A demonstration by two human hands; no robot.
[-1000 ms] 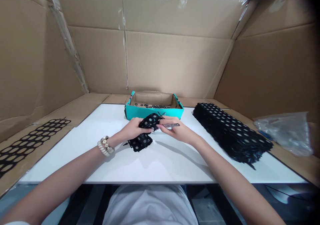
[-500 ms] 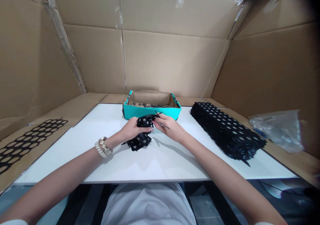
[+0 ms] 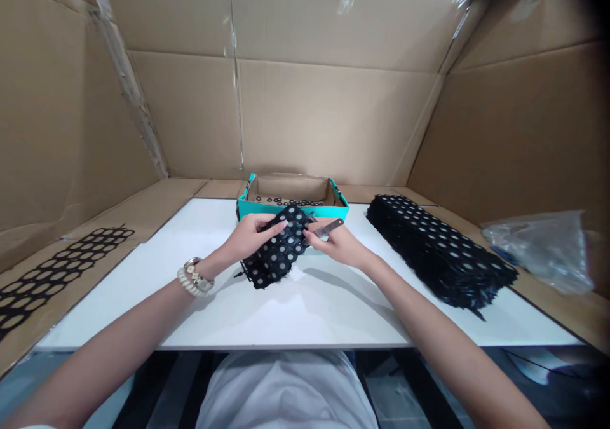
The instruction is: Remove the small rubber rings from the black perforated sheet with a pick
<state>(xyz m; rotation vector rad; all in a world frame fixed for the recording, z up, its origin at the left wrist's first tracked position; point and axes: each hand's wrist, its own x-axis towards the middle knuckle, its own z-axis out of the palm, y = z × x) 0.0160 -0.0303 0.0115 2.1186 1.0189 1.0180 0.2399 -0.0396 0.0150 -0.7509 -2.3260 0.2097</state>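
Note:
My left hand (image 3: 255,233) is closed on a black sheet (image 3: 279,251) with rows of pale round spots, its thumb pressed on the top face. The sheet slants above the white tabletop, spotted face toward me. At the sheet's right edge, my right hand (image 3: 337,243) is closed around a slim grey metal tool, which looks like tweezers (image 3: 328,227). Its flat end points up to the right; its tip is hidden by the fingers and the sheet. Just behind both hands stands a turquoise-edged cardboard box (image 3: 245,208) with several small black rings (image 3: 293,202) inside.
A thick stack of similar black spotted sheets (image 3: 443,257) lies on the right of the white table (image 3: 190,318). Beyond it is a clear plastic bag (image 3: 548,251). On the left cardboard lies a black net of round holes (image 3: 61,267). Tall cardboard walls (image 3: 333,117) surround the table.
The black sheet, bunched and folded before, is now spread flatter with more spots showing. My right hand has shifted slightly right, and the tool's flat end has turned up into view.

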